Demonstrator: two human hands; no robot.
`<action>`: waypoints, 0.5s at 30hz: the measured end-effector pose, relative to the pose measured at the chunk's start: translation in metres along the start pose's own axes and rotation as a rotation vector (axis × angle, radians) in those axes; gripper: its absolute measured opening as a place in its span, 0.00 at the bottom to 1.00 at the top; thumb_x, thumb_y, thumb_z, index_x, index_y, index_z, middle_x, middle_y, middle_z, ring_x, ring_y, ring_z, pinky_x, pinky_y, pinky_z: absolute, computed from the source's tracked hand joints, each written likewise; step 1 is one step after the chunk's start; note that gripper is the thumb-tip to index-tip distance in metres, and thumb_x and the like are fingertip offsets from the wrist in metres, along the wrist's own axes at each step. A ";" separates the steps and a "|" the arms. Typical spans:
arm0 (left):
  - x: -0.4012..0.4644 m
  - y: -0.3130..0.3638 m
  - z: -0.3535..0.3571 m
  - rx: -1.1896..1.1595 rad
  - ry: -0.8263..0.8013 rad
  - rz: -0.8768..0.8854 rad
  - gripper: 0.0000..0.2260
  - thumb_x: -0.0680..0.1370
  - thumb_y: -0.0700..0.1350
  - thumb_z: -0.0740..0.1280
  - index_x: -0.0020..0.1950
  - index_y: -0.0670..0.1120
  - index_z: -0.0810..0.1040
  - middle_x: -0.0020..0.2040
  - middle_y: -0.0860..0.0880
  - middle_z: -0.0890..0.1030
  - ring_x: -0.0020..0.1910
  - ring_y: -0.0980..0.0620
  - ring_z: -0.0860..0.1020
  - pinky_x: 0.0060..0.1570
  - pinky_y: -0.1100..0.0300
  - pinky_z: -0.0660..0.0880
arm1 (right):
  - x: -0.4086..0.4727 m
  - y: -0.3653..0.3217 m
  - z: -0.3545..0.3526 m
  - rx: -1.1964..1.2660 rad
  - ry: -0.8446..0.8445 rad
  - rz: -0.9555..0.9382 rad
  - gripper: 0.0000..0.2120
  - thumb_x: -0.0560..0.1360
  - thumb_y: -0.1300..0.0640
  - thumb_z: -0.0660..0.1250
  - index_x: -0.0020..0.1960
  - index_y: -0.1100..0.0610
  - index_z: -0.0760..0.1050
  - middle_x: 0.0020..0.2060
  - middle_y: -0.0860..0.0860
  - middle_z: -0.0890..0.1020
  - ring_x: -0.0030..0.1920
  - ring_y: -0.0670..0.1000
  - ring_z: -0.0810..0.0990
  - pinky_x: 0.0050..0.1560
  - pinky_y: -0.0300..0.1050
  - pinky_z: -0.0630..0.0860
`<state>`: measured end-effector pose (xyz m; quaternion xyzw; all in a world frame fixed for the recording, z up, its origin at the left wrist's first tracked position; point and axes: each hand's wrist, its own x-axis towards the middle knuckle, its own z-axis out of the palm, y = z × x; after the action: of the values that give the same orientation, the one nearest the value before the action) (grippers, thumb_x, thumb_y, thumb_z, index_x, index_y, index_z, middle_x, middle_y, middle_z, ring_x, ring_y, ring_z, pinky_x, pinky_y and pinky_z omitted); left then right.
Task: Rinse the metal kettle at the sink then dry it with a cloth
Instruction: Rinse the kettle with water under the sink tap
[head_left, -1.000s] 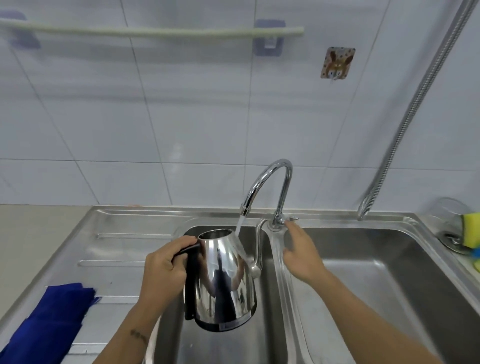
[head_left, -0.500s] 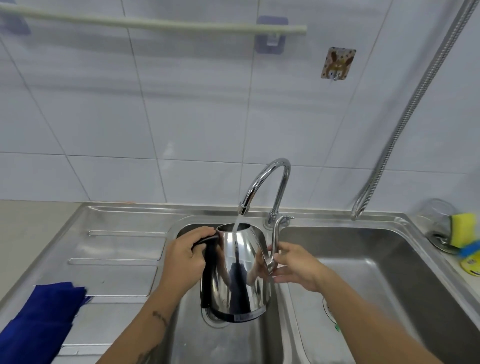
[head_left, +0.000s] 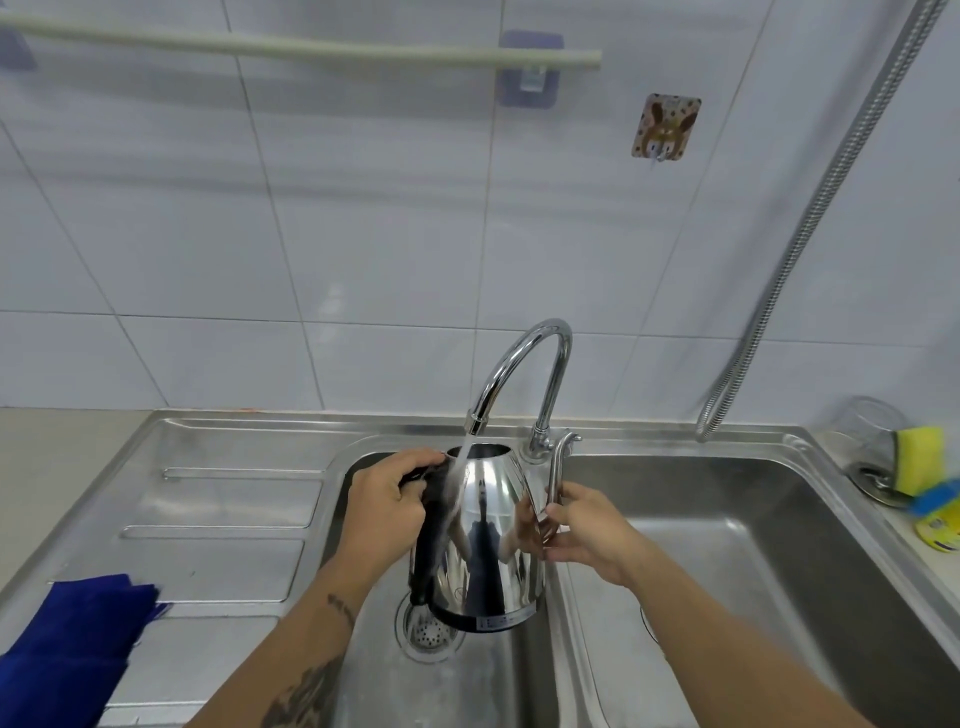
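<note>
A shiny metal kettle (head_left: 485, 540) with a black handle and a thin curved spout hangs upright over the left sink basin (head_left: 467, 680). My left hand (head_left: 384, 506) grips its black handle at the top. My right hand (head_left: 589, 535) holds the kettle's right side at the base of the spout. Water runs from the curved chrome tap (head_left: 519, 379) onto the kettle's open top and down its left flank. A dark blue cloth (head_left: 67, 654) lies on the draining board at the lower left.
The right basin (head_left: 753, 545) lies beside the kettle, past a narrow divider. A drain strainer (head_left: 428, 631) sits under the kettle. A yellow sponge (head_left: 919, 457) and a glass jar (head_left: 872, 431) stand at the far right. A metal hose (head_left: 810, 223) hangs down the tiled wall.
My right hand left the tap lever and took hold of the kettle by the spout. The kettle rose and shifted right under the stream.
</note>
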<state>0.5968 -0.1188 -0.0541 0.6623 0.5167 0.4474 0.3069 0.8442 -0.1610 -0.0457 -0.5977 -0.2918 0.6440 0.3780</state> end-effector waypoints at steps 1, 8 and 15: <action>0.000 -0.001 -0.001 -0.004 0.002 0.003 0.27 0.73 0.28 0.65 0.47 0.64 0.83 0.48 0.67 0.82 0.52 0.65 0.80 0.55 0.68 0.76 | 0.000 0.001 0.001 0.019 0.005 -0.008 0.16 0.80 0.71 0.53 0.61 0.64 0.76 0.47 0.61 0.87 0.49 0.63 0.87 0.47 0.60 0.84; -0.010 -0.002 -0.010 0.035 0.068 0.079 0.27 0.72 0.26 0.63 0.50 0.60 0.82 0.51 0.65 0.82 0.54 0.62 0.80 0.55 0.69 0.75 | 0.003 0.001 0.012 0.102 0.015 -0.051 0.17 0.81 0.72 0.52 0.60 0.63 0.76 0.47 0.64 0.86 0.48 0.64 0.87 0.44 0.56 0.83; -0.016 -0.002 -0.022 0.070 0.116 0.066 0.28 0.69 0.26 0.62 0.50 0.58 0.82 0.49 0.65 0.82 0.52 0.61 0.80 0.54 0.63 0.78 | -0.003 0.002 0.030 0.067 -0.027 -0.056 0.17 0.81 0.72 0.52 0.61 0.64 0.76 0.46 0.63 0.86 0.49 0.64 0.86 0.43 0.53 0.83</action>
<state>0.5751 -0.1347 -0.0517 0.6621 0.5271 0.4766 0.2381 0.8142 -0.1627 -0.0425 -0.5678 -0.2917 0.6506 0.4115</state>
